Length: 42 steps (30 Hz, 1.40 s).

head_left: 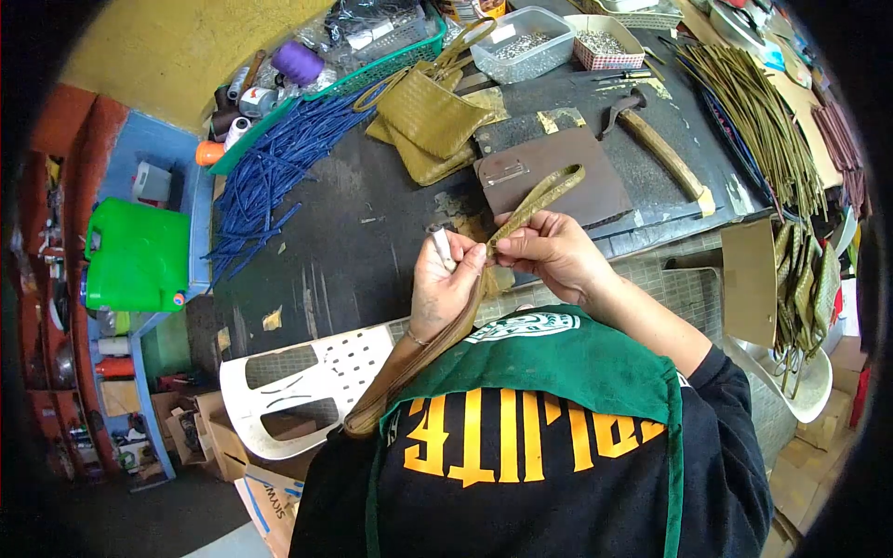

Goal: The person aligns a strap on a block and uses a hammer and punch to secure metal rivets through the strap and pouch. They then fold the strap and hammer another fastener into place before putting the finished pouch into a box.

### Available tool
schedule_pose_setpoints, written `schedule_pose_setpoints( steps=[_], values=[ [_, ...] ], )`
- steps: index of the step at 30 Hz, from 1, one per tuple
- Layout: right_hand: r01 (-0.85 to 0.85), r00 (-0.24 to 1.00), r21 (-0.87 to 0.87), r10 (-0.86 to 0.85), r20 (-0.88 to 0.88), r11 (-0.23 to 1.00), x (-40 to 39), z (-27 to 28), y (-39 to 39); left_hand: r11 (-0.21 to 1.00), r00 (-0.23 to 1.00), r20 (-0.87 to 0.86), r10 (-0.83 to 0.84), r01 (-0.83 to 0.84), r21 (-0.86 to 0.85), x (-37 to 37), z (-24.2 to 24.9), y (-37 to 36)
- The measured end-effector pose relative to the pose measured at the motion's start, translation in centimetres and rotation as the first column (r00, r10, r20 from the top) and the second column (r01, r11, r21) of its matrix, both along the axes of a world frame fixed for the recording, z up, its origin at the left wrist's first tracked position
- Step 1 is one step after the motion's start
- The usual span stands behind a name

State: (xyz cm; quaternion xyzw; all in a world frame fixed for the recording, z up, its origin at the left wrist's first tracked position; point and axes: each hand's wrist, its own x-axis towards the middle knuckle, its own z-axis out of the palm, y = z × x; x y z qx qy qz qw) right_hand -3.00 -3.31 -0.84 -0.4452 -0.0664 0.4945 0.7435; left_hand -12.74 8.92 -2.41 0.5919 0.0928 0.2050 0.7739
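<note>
My left hand (448, 284) is closed, thumb and fingers pinching the base of an olive leather strap (551, 189). A short white-wrapped rod with a dark tip (441, 245) also sticks up from between its fingers. My right hand (556, 253) is closed too and pinches the strap close to my left fingertips. From there the strap rises in a loop over a brown leather-like sheet (555, 167). A long brown leather piece (420, 361) hangs from my left hand along the forearm. The pinched spot is partly hidden by the fingers.
A hammer (659, 153) lies on the black work table (326, 242), right of the sheet. Olive woven pouches (433, 116), blue strips (279, 167), and containers of small metal parts (524, 46) sit farther back. A white plastic chair (349, 358) stands at the front left.
</note>
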Motion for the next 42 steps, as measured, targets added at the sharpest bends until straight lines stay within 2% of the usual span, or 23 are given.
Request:
schedule_pose_setpoints(
  steps=[1,5,7,9,12,14,15,18,19,20,22,23,24,25,26,28,29,30,31,32,34,38,42],
  values=[
    [0.019,0.999,-0.011,-0.019,0.031,1.000,-0.2,-0.1,0.0,0.987,0.999,0.030,0.026,-0.030,0.156,0.0,-0.1,-0.1],
    [0.061,0.989,0.057,-0.068,0.132,0.996,-0.8,-1.1,-0.2,0.942,0.999,-0.028,-0.040,0.048,0.331,-0.3,0.3,-0.3],
    [0.130,0.954,0.121,-0.157,0.256,0.984,-1.1,-1.3,-0.4,0.955,0.997,-0.067,-0.032,0.051,0.293,-0.3,0.4,-0.3],
    [0.151,0.950,0.166,-0.189,0.249,0.975,-1.5,-1.4,-0.4,0.966,0.995,-0.102,-0.024,0.050,0.253,-0.2,0.6,-0.2],
    [0.133,0.949,0.203,-0.184,0.257,0.970,-1.3,-0.8,-0.6,0.988,0.985,-0.118,-0.125,0.134,0.072,-0.2,1.2,0.4],
    [0.090,0.949,0.193,-0.143,0.280,0.977,-0.9,-0.6,-0.8,0.905,0.981,-0.177,-0.076,0.143,0.402,-0.4,1.7,0.8],
    [0.088,0.957,0.221,-0.144,0.251,0.971,-0.7,-0.6,-0.9,0.907,0.983,-0.170,-0.068,0.132,0.401,-0.5,2.4,1.0],
    [0.080,0.981,0.282,-0.126,0.149,0.956,-0.4,-0.3,-1.3,0.554,0.984,-0.177,-0.018,0.157,0.817,-0.7,5.5,1.2],
    [0.066,0.956,0.308,-0.148,0.253,0.949,-0.4,-0.4,-1.4,0.471,0.997,-0.025,-0.077,0.059,0.880,-0.4,4.7,1.8],
    [0.047,0.919,0.334,-0.172,0.354,0.941,-0.5,-0.4,-1.3,0.472,0.997,-0.019,-0.068,0.049,0.880,-0.5,4.9,2.0],
    [0.045,0.807,0.326,-0.227,0.545,0.944,-0.6,-0.2,-1.7,0.627,0.943,-0.299,-0.145,0.321,0.710,-0.7,6.4,2.0],
    [0.034,0.689,0.344,-0.271,0.672,0.938,-0.3,-0.2,-1.8,0.785,0.934,-0.322,-0.153,0.313,0.535,-0.9,7.1,1.7],
    [0.021,0.547,0.364,-0.315,0.775,0.931,-0.2,-0.2,-1.8,0.789,0.939,-0.313,-0.145,0.301,0.536,-1.0,7.3,1.5],
    [0.029,0.615,0.378,-0.315,0.723,0.925,-0.6,0.1,-2.0,0.778,0.961,-0.248,-0.120,0.246,0.578,-1.0,7.4,1.5],
    [0.045,0.584,0.385,-0.337,0.738,0.922,-0.8,0.3,-2.0,0.765,0.978,-0.182,-0.101,0.193,0.615,-1.0,7.5,1.3],
    [0.075,0.556,0.397,-0.369,0.745,0.915,-1.1,0.8,-2.1,0.704,0.991,-0.119,-0.062,0.128,0.698,-1.0,7.6,1.3],
    [0.080,0.551,0.396,-0.372,0.747,0.915,-1.0,1.1,-2.1,0.533,0.996,0.019,-0.092,0.033,0.846,-0.9,7.7,1.5],
    [0.058,0.445,0.393,-0.376,0.813,0.918,-0.8,1.4,-2.1,0.342,0.978,0.148,-0.150,-0.089,0.936,-0.8,7.7,1.7],
    [0.035,0.332,0.387,-0.377,0.865,0.921,-0.7,1.6,-2.1,0.296,0.985,0.108,-0.132,-0.065,0.953,-1.2,7.9,1.6],
    [0.041,0.328,0.387,-0.379,0.865,0.921,-0.7,1.6,-2.1,0.297,0.984,0.109,-0.138,-0.064,0.953,-1.3,7.9,1.6],
    [0.048,0.321,0.378,-0.373,0.871,0.925,-0.7,1.4,-2.1,0.149,0.963,0.204,-0.177,-0.179,0.973,-1.5,7.8,1.7],
    [0.050,0.308,0.373,-0.370,0.877,0.927,-0.7,1.3,-2.1,0.052,0.951,0.242,-0.193,-0.236,0.970,-1.8,7.8,1.6],
    [0.058,0.334,0.358,-0.356,0.873,0.932,-0.7,1.4,-2.2,0.050,0.944,0.251,-0.214,-0.246,0.968,-1.7,7.2,2.0]
  ],
)
